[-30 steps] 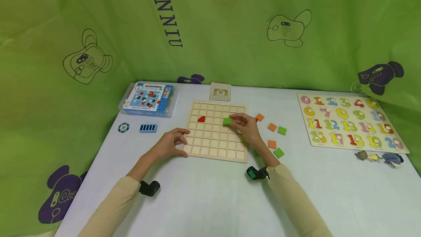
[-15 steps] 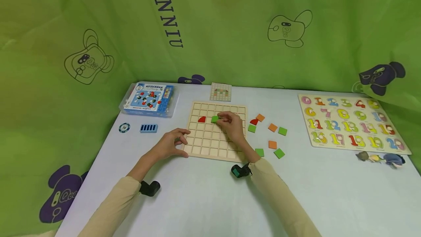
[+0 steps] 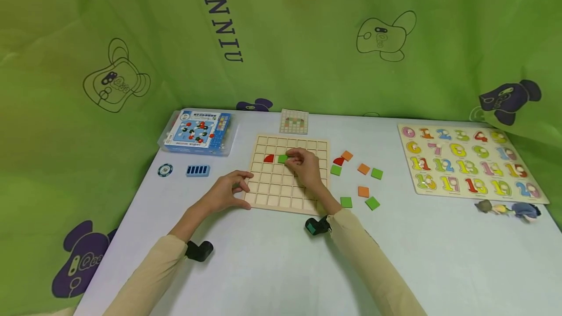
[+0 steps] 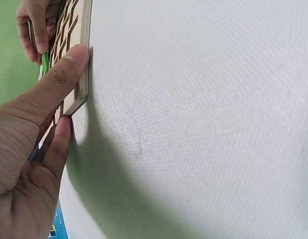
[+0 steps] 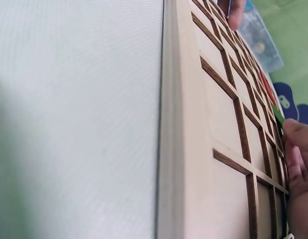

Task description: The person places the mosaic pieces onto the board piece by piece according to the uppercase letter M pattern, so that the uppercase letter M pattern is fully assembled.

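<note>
A wooden grid board (image 3: 277,203) lies flat on the table in the head view. My left hand (image 3: 224,192) holds its near left corner. In the left wrist view the thumb (image 4: 64,69) lies along the board's edge, with a fingertip against the corner. Over the upper middle cells, my right hand (image 3: 306,166) pinches a green square tile (image 3: 281,159) between thumb and fingers. That tile is right beside a red quarter-circle tile (image 3: 269,158) sitting in a cell. In the right wrist view, the green tile (image 5: 278,114) shows at the fingertips.
Right of the board lie several loose green tiles (image 3: 376,173), orange tiles (image 3: 363,191) and another red quarter-circle (image 3: 338,161). A pattern card (image 3: 294,122) lies behind it. A boxed set (image 3: 197,133) and round chip (image 3: 165,170) are left; a number puzzle (image 3: 471,162) is far right.
My right hand has moved left across the board with the green tile, bringing it next to the red quarter-circle. The left hand has stayed at the board's corner.
</note>
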Tool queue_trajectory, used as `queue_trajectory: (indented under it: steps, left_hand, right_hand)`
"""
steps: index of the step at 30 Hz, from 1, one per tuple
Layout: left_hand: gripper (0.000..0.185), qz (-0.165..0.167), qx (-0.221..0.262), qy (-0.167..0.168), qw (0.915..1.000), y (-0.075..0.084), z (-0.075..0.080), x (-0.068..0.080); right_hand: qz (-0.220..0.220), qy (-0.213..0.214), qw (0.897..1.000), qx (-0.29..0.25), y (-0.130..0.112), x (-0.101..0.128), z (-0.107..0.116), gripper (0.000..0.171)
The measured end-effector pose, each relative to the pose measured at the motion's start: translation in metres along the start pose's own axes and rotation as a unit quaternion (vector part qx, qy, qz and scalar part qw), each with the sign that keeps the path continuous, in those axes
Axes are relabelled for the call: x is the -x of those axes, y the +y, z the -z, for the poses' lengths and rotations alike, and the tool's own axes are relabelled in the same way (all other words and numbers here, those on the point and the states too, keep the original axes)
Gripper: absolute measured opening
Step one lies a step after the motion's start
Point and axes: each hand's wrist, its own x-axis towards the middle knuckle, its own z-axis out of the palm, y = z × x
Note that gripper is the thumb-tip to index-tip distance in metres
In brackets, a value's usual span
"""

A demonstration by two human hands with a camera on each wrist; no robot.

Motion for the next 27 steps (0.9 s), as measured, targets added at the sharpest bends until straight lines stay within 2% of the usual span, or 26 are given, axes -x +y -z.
queue_trajectory:
  steps: [6,10,17,27]
  left_hand:
    - [0.029,0.003,0.007,0.0,1.0,-0.002,-0.001,0.0]
    - [0.03,0.002,0.005,0.0,1.0,-0.001,-0.001,0.0]
    - [0.031,-0.005,0.0,-0.001,1.0,0.002,0.0,0.001]
    - [0.03,-0.006,-0.007,0.001,1.0,0.002,0.0,0.0]
  right_hand:
    - [-0.002,-0.005,1.0,0.009,-0.002,-0.001,-0.001,0.023]
    - [-0.012,-0.007,1.0,-0.005,-0.002,-0.001,0.0,0.025]
    - [-0.004,-0.028,0.998,-0.05,-0.041,0.01,0.011,0.027]
    - [-0.015,-0.047,0.995,-0.09,-0.036,0.008,0.011,0.026]
